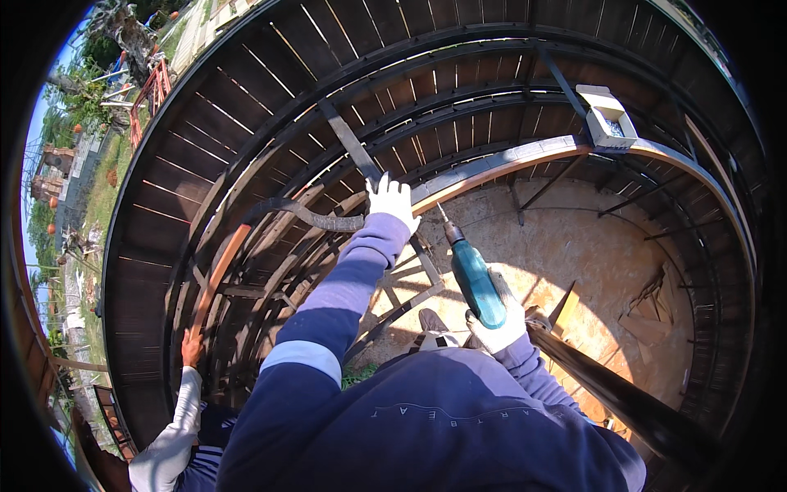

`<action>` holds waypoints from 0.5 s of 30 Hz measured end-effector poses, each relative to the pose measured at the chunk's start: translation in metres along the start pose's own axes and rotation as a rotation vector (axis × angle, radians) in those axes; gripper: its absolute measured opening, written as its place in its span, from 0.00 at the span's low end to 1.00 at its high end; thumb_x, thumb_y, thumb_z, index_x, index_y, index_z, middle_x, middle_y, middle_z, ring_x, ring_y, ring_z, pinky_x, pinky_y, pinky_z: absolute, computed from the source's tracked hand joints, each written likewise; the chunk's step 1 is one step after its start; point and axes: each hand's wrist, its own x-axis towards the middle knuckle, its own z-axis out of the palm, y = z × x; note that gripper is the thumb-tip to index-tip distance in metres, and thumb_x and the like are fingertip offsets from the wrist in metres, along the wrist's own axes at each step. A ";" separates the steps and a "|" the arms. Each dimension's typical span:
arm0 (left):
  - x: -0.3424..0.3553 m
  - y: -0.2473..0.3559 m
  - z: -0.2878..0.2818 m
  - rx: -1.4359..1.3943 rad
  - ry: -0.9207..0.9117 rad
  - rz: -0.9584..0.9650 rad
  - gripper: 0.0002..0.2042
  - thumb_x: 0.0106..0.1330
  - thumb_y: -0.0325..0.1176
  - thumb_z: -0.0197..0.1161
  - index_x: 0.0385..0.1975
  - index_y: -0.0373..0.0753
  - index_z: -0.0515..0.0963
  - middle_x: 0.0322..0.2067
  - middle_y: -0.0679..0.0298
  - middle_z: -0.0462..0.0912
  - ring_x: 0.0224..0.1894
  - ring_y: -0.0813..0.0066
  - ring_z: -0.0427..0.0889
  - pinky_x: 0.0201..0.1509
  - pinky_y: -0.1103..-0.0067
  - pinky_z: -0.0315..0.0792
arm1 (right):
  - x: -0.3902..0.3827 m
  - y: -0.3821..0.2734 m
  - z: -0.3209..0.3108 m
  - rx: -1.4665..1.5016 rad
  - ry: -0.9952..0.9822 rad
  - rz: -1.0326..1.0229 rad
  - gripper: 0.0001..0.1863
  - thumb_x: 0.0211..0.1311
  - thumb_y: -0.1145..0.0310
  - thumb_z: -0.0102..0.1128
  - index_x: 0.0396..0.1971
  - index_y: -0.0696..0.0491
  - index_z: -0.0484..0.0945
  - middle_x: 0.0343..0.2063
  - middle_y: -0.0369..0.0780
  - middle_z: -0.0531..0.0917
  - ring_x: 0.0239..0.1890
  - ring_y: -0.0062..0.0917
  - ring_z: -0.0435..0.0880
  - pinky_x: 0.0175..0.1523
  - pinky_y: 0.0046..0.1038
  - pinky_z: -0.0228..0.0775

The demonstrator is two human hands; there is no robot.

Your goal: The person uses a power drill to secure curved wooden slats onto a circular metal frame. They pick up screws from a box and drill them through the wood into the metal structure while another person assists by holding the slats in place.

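My right hand (498,316), in a white glove, grips a green power drill (475,283). The drill's thin bit points up and away, just short of the inner edge of a curved grey-topped band (500,160) with a brown side. My left hand (392,201), also gloved in white, lies with its fingers stretched out over the near left end of that band, where a dark metal bar (351,141) meets it. Left of this hand a bent dark metal strip (324,220) runs along the frame. What lies under the left palm is hidden.
Dark slatted walls (270,74) curve around me. An open white box (608,119) of small pieces sits on the band. A co-worker's hand (192,348) holds a brown wooden strip (220,271) at lower left. A dark pole (615,394) slants at right; wood scraps (648,316) lie on the floor.
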 end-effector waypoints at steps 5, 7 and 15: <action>0.009 0.004 0.005 -0.005 0.024 -0.017 0.36 0.58 0.52 0.68 0.64 0.39 0.68 0.60 0.58 0.74 0.70 0.57 0.62 0.74 0.45 0.49 | 0.001 0.025 -0.002 0.013 -0.111 0.067 0.49 0.48 0.62 0.74 0.68 0.63 0.60 0.57 0.53 0.78 0.60 0.37 0.78 0.65 0.33 0.69; 0.009 0.005 0.005 0.010 0.013 -0.020 0.35 0.57 0.51 0.69 0.63 0.40 0.69 0.58 0.59 0.75 0.67 0.60 0.65 0.72 0.45 0.52 | 0.001 0.031 0.000 -0.032 -0.091 0.029 0.47 0.47 0.61 0.74 0.66 0.63 0.63 0.54 0.54 0.79 0.57 0.40 0.81 0.62 0.35 0.72; 0.010 0.006 0.004 0.013 0.061 -0.012 0.32 0.55 0.50 0.71 0.57 0.41 0.72 0.55 0.60 0.77 0.65 0.62 0.67 0.71 0.45 0.55 | 0.006 0.054 0.010 -0.106 -0.043 -0.104 0.39 0.41 0.59 0.75 0.57 0.58 0.74 0.43 0.51 0.83 0.43 0.47 0.85 0.50 0.38 0.79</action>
